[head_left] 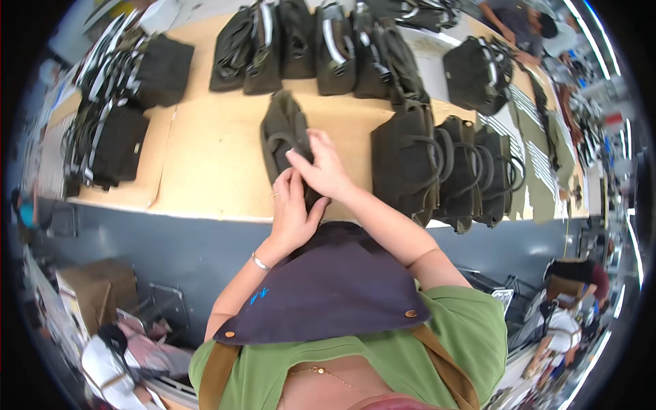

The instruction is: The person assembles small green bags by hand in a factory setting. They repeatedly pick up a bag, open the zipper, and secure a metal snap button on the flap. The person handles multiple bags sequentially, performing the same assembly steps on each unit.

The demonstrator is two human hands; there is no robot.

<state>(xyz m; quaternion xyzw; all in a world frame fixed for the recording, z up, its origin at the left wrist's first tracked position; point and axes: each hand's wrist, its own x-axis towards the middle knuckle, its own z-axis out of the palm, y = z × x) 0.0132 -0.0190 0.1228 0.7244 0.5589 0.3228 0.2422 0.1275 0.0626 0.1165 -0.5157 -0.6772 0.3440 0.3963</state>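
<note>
A dark olive handbag (276,123) stands narrow end toward me at the middle of the table, its looped handle lying against its side. My right hand (322,167) reaches across its top, thumb on the near side and fingers closed over the bag. Lower down, my left hand (295,213) holds the bag's near end, with its fingers bent against the fabric and partly under my right hand. The part of the bag between my hands is hidden, so I cannot see what my fingertips press on.
Several similar bags (297,44) line the far side of the wooden table (205,157). More bags with handles (403,160) stand close to my right, and stacked bags (119,140) lie at the left. Striped olive pieces (536,157) cover the right end. A co-worker (516,27) is at the far right.
</note>
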